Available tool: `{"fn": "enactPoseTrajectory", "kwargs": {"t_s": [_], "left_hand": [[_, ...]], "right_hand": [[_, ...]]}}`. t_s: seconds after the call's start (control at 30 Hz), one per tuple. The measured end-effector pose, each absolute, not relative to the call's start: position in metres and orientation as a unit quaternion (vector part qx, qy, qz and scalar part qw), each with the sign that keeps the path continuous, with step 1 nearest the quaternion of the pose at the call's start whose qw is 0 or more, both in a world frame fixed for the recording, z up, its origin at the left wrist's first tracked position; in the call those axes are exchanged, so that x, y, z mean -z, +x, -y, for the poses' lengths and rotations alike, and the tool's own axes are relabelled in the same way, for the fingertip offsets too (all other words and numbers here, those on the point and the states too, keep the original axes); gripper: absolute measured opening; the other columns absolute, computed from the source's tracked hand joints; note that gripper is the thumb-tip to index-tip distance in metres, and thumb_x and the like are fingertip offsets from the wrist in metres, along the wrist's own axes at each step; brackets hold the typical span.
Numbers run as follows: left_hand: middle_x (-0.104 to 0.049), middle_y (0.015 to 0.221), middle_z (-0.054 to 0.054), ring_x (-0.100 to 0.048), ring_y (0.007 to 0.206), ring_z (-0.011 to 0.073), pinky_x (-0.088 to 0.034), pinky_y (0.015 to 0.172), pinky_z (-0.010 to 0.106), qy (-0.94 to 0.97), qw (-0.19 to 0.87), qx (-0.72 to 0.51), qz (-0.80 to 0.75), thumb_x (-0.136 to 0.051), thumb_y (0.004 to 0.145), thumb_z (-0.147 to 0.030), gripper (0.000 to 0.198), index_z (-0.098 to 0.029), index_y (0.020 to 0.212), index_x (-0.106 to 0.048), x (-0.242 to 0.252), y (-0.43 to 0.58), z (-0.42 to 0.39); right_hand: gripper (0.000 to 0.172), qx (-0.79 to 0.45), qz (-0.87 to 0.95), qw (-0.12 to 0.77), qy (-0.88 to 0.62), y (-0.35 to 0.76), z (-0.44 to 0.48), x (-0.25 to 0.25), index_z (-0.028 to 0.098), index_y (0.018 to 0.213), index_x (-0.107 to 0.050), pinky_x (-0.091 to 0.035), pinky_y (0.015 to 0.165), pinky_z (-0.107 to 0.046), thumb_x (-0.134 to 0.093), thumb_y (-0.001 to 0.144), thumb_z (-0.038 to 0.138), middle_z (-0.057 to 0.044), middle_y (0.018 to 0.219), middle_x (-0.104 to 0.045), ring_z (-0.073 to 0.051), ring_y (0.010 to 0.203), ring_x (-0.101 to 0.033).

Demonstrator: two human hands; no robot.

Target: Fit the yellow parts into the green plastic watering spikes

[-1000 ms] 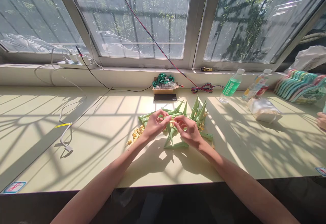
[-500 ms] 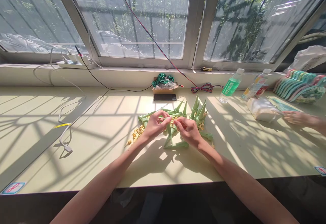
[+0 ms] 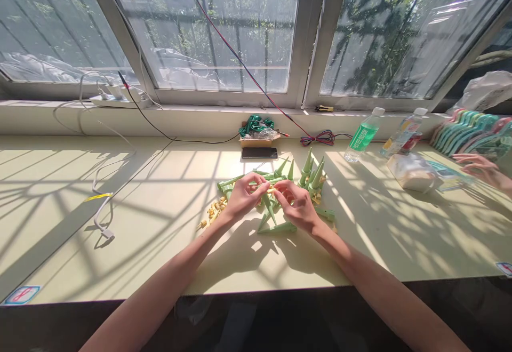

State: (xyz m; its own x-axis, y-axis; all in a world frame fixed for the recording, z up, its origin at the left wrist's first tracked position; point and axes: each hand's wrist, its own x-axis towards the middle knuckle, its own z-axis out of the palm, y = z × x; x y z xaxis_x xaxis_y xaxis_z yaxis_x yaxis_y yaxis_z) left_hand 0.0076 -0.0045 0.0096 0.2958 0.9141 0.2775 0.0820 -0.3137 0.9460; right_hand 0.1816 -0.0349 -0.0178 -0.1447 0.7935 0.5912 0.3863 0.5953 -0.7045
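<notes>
A heap of green plastic cone spikes (image 3: 311,177) lies on the pale yellow table (image 3: 160,234), with small yellow pieces (image 3: 216,209) to its left. My left hand (image 3: 242,197) is closed around a green spike (image 3: 267,207) that points down towards the table. My right hand (image 3: 298,207) pinches a small yellow piece at the spike's upper end, fingertips touching those of the left hand. More spikes lie flat under both hands, one of them at the near edge of the heap (image 3: 280,228).
A phone (image 3: 259,153) and a small box of green items (image 3: 256,130) sit behind the heap. Two bottles (image 3: 363,137) and a white bag (image 3: 412,172) stand at right. Another person's hand (image 3: 478,168) reaches near stacked colourful packets (image 3: 468,133). Cables (image 3: 116,181) trail at left.
My hands stay together over the heap, fingers shifting slightly on the spike. The other person's hand at right has moved up and back towards the packets.
</notes>
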Motion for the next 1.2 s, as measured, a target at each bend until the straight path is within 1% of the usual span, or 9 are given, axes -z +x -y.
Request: {"fn": "enactPoseTrajectory", "kwargs": {"t_s": [0.17,0.27,0.37,0.47,0.53,0.63,0.7,0.87,1.2], "left_hand": [[-0.063,0.091,0.004,-0.05,0.046,0.0046,-0.041,0.039,0.018,0.672,0.445,-0.462,-0.37,-0.071,0.078,-0.046,0.039,-0.015,0.066,-0.051,-0.0092,0.0077,0.0044],[-0.062,0.092,0.004,-0.051,0.047,0.0043,-0.042,0.039,0.018,0.674,0.446,-0.465,-0.361,-0.072,0.077,-0.045,0.04,-0.014,0.064,-0.051,-0.0076,0.0074,0.0036],[-0.061,0.093,0.004,-0.051,0.048,0.0038,-0.041,0.039,0.018,0.673,0.454,-0.463,-0.356,-0.073,0.077,-0.043,0.038,-0.014,0.064,-0.053,-0.0063,0.0072,0.0032],[-0.06,0.094,0.004,-0.049,0.046,0.0024,-0.039,0.038,0.017,0.669,0.462,-0.464,-0.353,-0.074,0.078,-0.041,0.038,-0.013,0.063,-0.052,-0.0064,0.0073,0.0036],[-0.059,0.095,0.004,-0.048,0.045,0.0017,-0.038,0.037,0.017,0.667,0.466,-0.463,-0.352,-0.073,0.078,-0.041,0.039,-0.013,0.062,-0.053,-0.0069,0.0074,0.004],[-0.058,0.098,0.005,-0.048,0.045,0.0011,-0.036,0.036,0.016,0.666,0.471,-0.46,-0.35,-0.074,0.078,-0.041,0.039,-0.012,0.062,-0.053,-0.0074,0.0072,0.0041],[-0.057,0.1,0.005,-0.048,0.045,0.0008,-0.036,0.037,0.017,0.666,0.475,-0.458,-0.348,-0.075,0.077,-0.041,0.039,-0.012,0.062,-0.054,-0.0072,0.0068,0.0039],[-0.056,0.103,0.005,-0.047,0.044,-0.0004,-0.037,0.038,0.018,0.668,0.48,-0.456,-0.34,-0.076,0.076,-0.041,0.038,-0.011,0.062,-0.056,-0.0066,0.0065,0.0031],[-0.054,0.1,0.005,-0.045,0.047,-0.0004,-0.036,0.04,0.018,0.679,0.462,-0.465,-0.33,-0.073,0.079,-0.041,0.037,-0.011,0.062,-0.062,-0.0046,0.0045,0.0006]], "right_hand": [[0.018,-0.205,0.726,0.52,-0.4,0.1826,0.0311,0.0243,0.019,0.096,-0.061,-0.054,0.063,-0.028,-0.051,0.096,0.035,-0.006,0.087,-0.07,-0.014,0.066,-0.064],[0.021,-0.218,0.723,0.518,-0.402,0.183,0.0291,0.027,0.02,0.093,-0.061,-0.052,0.06,-0.027,-0.05,0.097,0.038,-0.005,0.082,-0.068,-0.014,0.064,-0.062],[0.025,-0.222,0.721,0.514,-0.408,0.1829,0.0283,0.0267,0.02,0.087,-0.06,-0.046,0.054,-0.026,-0.05,0.097,0.041,-0.002,0.072,-0.064,-0.013,0.057,-0.057],[0.03,-0.216,0.723,0.512,-0.41,0.1834,0.028,0.0259,0.02,0.079,-0.058,-0.036,0.047,-0.025,-0.05,0.096,0.044,0.002,0.059,-0.052,-0.011,0.048,-0.044],[0.034,-0.211,0.725,0.509,-0.412,0.184,0.0277,0.0259,0.021,0.075,-0.056,-0.032,0.045,-0.024,-0.049,0.097,0.045,0.004,0.054,-0.045,-0.01,0.045,-0.038],[0.036,-0.207,0.727,0.506,-0.416,0.1846,0.0282,0.0251,0.021,0.072,-0.055,-0.031,0.046,-0.024,-0.048,0.097,0.045,0.005,0.052,-0.04,-0.009,0.045,-0.035],[0.033,-0.211,0.725,0.507,-0.416,0.1844,0.0294,0.0234,0.02,0.075,-0.057,-0.033,0.047,-0.024,-0.049,0.097,0.044,0.005,0.053,-0.043,-0.01,0.047,-0.037],[0.025,-0.226,0.721,0.513,-0.407,0.1826,0.0333,0.018,0.019,0.088,-0.06,-0.041,0.052,-0.024,-0.053,0.095,0.042,0.0,0.069,-0.061,-0.011,0.055,-0.051],[0.018,-0.226,0.731,0.507,-0.397,0.1821,0.0326,0.0218,0.018,0.092,-0.061,-0.044,0.053,-0.024,-0.055,0.093,0.036,-0.002,0.074,-0.063,-0.012,0.055,-0.056]]}}
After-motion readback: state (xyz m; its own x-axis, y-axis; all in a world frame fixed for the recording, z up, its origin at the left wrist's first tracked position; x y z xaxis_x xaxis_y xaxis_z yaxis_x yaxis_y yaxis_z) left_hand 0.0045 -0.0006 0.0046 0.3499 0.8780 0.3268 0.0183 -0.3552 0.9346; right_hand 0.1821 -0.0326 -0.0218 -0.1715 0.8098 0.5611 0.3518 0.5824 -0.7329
